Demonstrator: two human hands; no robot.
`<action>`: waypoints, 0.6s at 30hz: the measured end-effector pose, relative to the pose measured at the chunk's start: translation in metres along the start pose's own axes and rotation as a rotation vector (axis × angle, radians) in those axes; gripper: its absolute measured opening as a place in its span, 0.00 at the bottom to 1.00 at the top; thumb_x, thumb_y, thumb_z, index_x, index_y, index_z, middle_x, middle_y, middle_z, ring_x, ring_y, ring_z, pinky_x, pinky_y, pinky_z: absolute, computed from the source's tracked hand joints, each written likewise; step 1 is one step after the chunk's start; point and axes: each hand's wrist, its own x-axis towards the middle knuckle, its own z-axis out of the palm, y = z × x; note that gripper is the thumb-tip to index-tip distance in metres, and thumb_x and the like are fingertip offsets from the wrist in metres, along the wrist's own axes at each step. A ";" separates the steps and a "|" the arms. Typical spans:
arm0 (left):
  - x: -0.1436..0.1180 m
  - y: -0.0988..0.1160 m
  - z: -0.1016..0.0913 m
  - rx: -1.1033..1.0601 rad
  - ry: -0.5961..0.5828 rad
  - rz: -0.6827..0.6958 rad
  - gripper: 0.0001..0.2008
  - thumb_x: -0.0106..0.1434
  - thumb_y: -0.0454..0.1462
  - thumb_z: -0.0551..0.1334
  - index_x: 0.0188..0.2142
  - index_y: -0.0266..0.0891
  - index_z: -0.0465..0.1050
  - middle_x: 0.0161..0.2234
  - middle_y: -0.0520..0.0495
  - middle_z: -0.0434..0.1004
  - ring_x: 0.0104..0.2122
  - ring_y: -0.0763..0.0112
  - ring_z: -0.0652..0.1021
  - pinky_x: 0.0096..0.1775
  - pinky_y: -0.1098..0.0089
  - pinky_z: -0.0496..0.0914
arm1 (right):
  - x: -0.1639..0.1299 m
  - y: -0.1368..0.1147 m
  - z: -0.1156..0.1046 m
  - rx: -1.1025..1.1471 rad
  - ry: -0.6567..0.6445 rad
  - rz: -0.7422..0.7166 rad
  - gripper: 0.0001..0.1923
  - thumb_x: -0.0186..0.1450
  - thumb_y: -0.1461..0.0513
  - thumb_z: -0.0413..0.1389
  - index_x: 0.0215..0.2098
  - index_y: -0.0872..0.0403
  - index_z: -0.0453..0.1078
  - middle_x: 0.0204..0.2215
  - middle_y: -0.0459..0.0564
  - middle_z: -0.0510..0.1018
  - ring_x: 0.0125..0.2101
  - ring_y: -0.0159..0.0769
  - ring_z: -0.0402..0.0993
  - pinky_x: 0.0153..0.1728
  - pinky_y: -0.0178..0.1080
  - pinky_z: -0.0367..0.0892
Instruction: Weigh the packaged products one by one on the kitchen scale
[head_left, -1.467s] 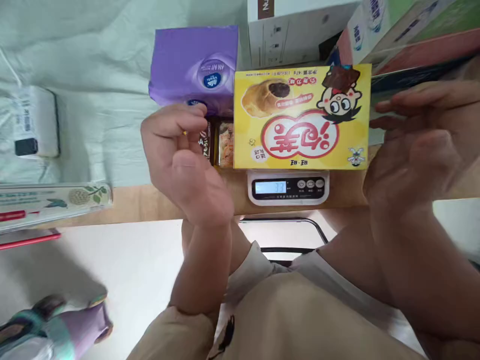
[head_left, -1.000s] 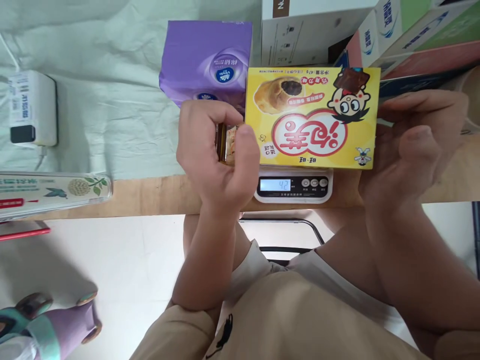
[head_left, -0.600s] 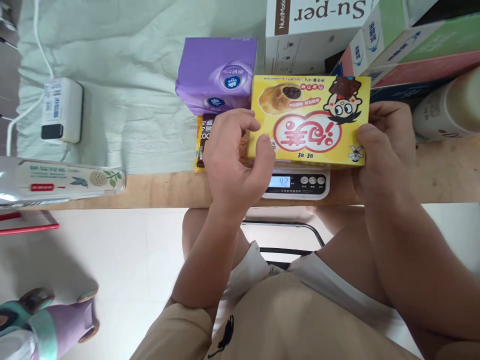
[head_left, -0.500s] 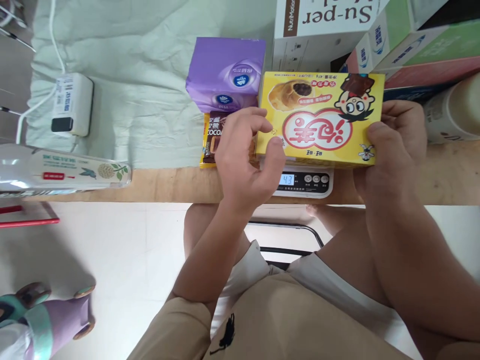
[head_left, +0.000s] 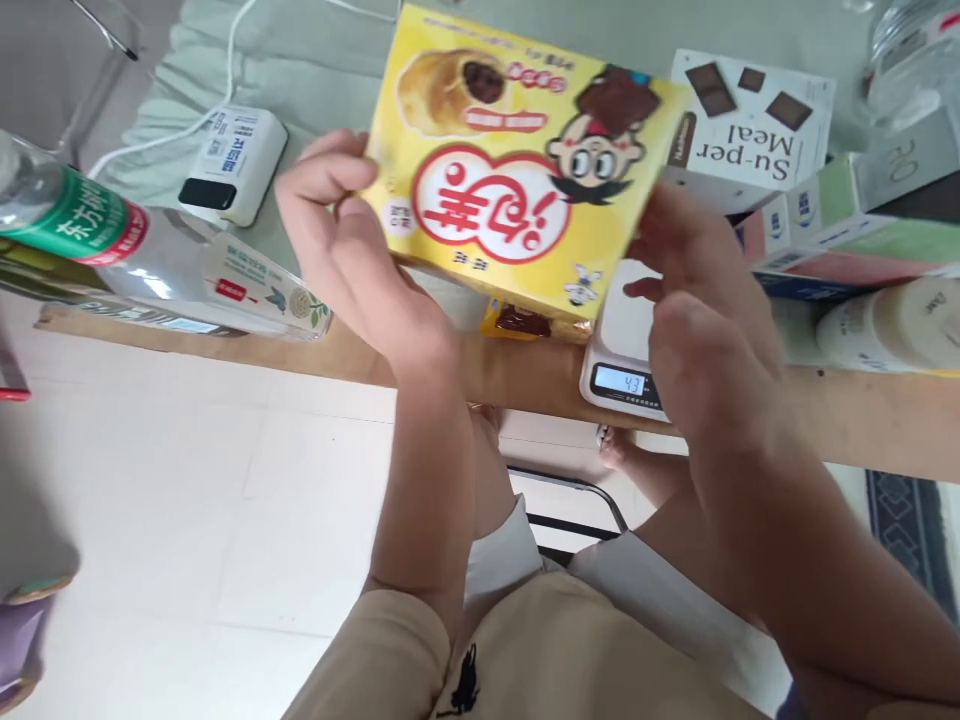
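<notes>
The big yellow cardboard snack box [head_left: 510, 170] with a cartoon face is sitting tilted in the air above the wooden table edge [head_left: 862, 415], between both hands. The left hand [head_left: 352, 255] is gripping its left side, fingers curled on the edge. The right hand [head_left: 701, 320] is touching the right side, fingers loosely bent. Below the box, the small white kitchen scale [head_left: 626, 350] is showing numbers, and a little yellow and brown snack packet [head_left: 521, 321] is peeking out beside it.
</notes>
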 end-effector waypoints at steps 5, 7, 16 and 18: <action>0.012 -0.040 -0.042 0.156 0.121 -0.150 0.14 0.75 0.51 0.50 0.39 0.46 0.63 0.43 0.49 0.66 0.51 0.64 0.73 0.59 0.51 0.67 | 0.051 -0.017 0.042 0.103 -0.168 0.109 0.30 0.67 0.47 0.52 0.66 0.42 0.63 0.61 0.45 0.75 0.59 0.40 0.75 0.58 0.46 0.76; 0.012 -0.042 -0.049 0.230 0.094 -0.178 0.12 0.72 0.51 0.55 0.39 0.47 0.64 0.44 0.49 0.68 0.51 0.61 0.73 0.59 0.49 0.67 | 0.066 -0.018 0.058 0.165 -0.166 0.152 0.26 0.67 0.49 0.53 0.62 0.44 0.67 0.62 0.44 0.75 0.57 0.38 0.76 0.58 0.44 0.76; 0.016 -0.051 -0.053 0.544 -0.088 -0.350 0.08 0.64 0.38 0.63 0.42 0.46 0.68 0.46 0.44 0.71 0.54 0.54 0.74 0.63 0.46 0.69 | 0.078 -0.006 0.090 0.253 -0.188 0.447 0.30 0.65 0.50 0.56 0.64 0.46 0.66 0.70 0.46 0.68 0.69 0.45 0.67 0.71 0.58 0.65; 0.015 -0.056 -0.052 0.630 -0.126 -0.449 0.10 0.63 0.37 0.65 0.43 0.47 0.70 0.49 0.42 0.70 0.58 0.50 0.73 0.66 0.41 0.66 | 0.071 -0.008 0.087 0.267 -0.214 0.525 0.34 0.65 0.47 0.58 0.67 0.45 0.63 0.73 0.45 0.63 0.74 0.47 0.58 0.75 0.62 0.59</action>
